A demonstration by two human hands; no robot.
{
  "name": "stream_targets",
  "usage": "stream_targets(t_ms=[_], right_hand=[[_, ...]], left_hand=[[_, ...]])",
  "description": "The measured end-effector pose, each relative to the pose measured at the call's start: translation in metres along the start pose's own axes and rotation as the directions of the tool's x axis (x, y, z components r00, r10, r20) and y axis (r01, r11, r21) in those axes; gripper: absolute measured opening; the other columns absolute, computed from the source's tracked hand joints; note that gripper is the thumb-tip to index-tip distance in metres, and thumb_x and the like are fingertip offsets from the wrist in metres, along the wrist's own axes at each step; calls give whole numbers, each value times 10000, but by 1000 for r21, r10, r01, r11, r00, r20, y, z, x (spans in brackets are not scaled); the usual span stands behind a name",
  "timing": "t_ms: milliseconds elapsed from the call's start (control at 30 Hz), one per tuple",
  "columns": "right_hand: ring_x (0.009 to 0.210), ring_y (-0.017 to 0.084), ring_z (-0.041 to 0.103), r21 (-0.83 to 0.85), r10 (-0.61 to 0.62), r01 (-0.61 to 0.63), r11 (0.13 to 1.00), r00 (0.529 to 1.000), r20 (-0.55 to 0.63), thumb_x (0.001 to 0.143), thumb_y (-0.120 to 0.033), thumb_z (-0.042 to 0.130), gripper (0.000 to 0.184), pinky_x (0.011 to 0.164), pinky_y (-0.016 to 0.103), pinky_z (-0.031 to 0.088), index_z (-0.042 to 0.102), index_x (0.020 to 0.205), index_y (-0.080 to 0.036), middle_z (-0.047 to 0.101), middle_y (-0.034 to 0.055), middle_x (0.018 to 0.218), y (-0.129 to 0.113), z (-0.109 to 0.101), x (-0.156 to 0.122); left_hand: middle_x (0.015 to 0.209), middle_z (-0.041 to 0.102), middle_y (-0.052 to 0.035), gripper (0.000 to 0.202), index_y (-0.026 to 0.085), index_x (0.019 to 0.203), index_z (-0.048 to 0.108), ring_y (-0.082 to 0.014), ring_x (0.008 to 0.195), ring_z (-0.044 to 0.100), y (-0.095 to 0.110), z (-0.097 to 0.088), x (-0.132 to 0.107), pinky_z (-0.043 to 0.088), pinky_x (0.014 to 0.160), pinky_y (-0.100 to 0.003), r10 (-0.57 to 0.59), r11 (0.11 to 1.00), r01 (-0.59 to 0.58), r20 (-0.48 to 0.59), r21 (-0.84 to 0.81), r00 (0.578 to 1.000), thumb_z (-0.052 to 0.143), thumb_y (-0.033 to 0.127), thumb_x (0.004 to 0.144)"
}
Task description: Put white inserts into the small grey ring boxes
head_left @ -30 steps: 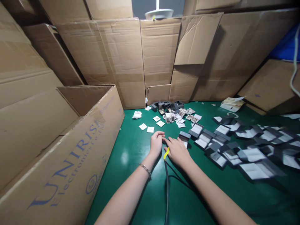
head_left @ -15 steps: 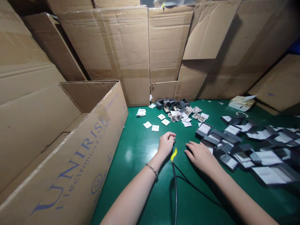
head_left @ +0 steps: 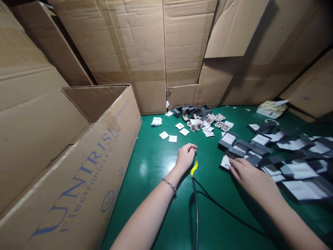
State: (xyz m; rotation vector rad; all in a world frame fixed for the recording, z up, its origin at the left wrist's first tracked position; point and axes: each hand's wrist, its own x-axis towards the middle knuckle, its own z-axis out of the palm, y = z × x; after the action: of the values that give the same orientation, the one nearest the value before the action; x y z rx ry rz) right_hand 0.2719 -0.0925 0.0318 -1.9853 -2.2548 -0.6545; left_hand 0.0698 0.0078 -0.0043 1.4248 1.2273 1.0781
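Observation:
My left hand (head_left: 186, 157) rests on the green table (head_left: 156, 166) with its fingers curled into a loose fist; what lies inside it is hidden. Just to its right hangs a black cable (head_left: 195, 208) with a yellow tip (head_left: 194, 168). My right hand (head_left: 249, 175) lies flat, fingers stretched out, its fingertips touching an open dark grey box (head_left: 225, 161) with a white insert. That box is the nearest of several similar open boxes (head_left: 286, 156) spread over the right side of the table.
A large open carton (head_left: 85, 163) printed with blue letters stands at the left. Flattened cardboard (head_left: 179, 52) walls the back. A heap of small grey boxes, white cards and beige inserts (head_left: 200, 121) lies at the far middle. A paper bundle (head_left: 272, 109) sits far right.
My right hand has moved from beside the left hand to the right, onto the nearest open grey box. The left hand stays put, fingers curled. The view has tilted down slightly.

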Motion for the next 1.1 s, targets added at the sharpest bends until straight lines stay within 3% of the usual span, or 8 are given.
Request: stream_targets(t_ms=[333, 533, 733, 967, 1100], right_hand=[[634, 140, 624, 26, 38, -38, 999, 999, 6, 893, -279, 381, 300, 438, 236, 432, 587, 1086, -180, 634, 72, 1039, -4, 10, 3], [701, 156, 636, 69, -8, 16, 998, 993, -114, 892, -246, 367, 300, 555, 251, 471, 609, 1042, -154, 664, 84, 1029, -2, 10, 2], [739, 158, 624, 37, -29, 38, 999, 979, -202, 901, -270, 379, 294, 600, 244, 431, 623, 983, -126, 680, 81, 943, 3, 3, 5], [711, 164, 560, -18, 83, -89, 996, 975, -208, 889, -290, 392, 290, 528, 264, 337, 654, 908, -167, 647, 77, 956, -3, -10, 9], [724, 196, 521, -74, 104, -119, 990, 976, -189, 877, -297, 393, 288, 561, 293, 327, 651, 872, -170, 621, 109, 964, -2, -19, 15]], left_hand=[[789, 674, -20, 258, 169, 822, 660, -121, 740, 613, 1, 0, -1, 466, 719, -236, 23, 999, -24, 21, 40, 1000, 413, 148, 750], [811, 679, -23, 257, 171, 837, 659, -122, 753, 615, 1, 0, -2, 473, 755, -245, 28, 998, -30, 30, 57, 999, 415, 152, 758], [813, 680, -24, 263, 172, 831, 660, -127, 777, 613, 3, -1, -3, 465, 756, -242, 53, 995, -56, 38, 77, 998, 408, 151, 758], [821, 682, -23, 255, 174, 835, 664, -134, 791, 617, 4, -1, -4, 465, 792, -257, 64, 991, -68, 41, 111, 997, 421, 159, 761], [827, 682, -26, 257, 175, 836, 665, -137, 798, 619, 5, -1, -4, 469, 791, -258, 62, 991, -67, 45, 116, 997, 419, 158, 764]])
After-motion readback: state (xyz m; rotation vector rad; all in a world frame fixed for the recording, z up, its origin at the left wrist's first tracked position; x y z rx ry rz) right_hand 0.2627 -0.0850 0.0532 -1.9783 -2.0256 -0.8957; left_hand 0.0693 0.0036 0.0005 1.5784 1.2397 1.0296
